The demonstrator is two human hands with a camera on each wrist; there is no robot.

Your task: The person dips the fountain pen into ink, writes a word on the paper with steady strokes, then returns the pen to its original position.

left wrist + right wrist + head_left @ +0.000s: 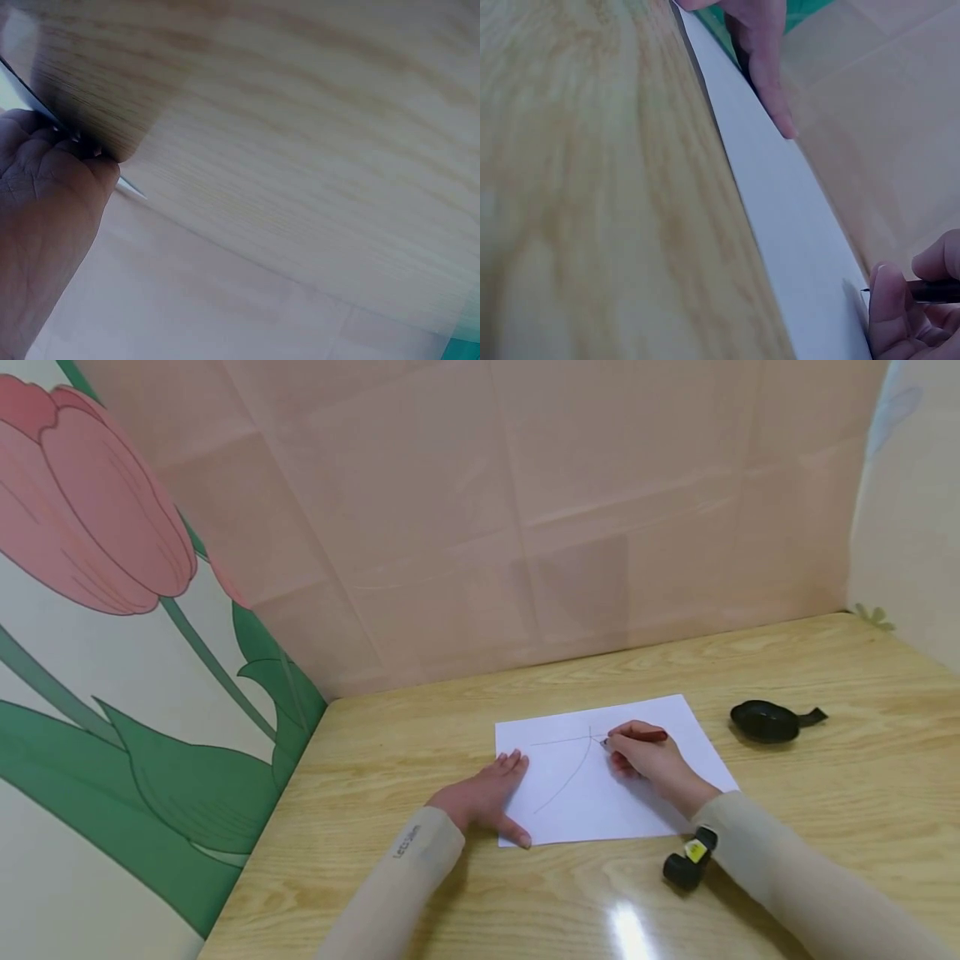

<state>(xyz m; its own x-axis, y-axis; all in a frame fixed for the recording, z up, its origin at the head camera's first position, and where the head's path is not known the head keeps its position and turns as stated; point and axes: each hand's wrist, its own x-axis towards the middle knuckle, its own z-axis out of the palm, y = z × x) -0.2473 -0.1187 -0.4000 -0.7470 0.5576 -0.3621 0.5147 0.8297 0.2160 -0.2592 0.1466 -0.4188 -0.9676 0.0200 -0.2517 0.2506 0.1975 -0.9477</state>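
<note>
A white sheet of paper (570,818) lies on the wooden table, with thin pencil-like lines on it: a near-level stroke, a short upright one and a long curve. My right hand (652,764) pinches a dark red pen (651,736), its tip at the paper near where the lines cross. In the right wrist view the pen (934,291) shows a dark barrel and a fine point between thumb and fingers. With fingers spread, my left hand (491,797) rests on the paper's left edge. The left wrist view shows that hand (56,187) from the wrist side.
On the table (360,793), to the right of the paper, sits a small black pan-shaped object (767,721) with a short handle. A black device with a yellow label (696,850) is at the right cuff. Pink sheeting (525,527) hangs behind; a tulip-print panel (150,710) stands at left.
</note>
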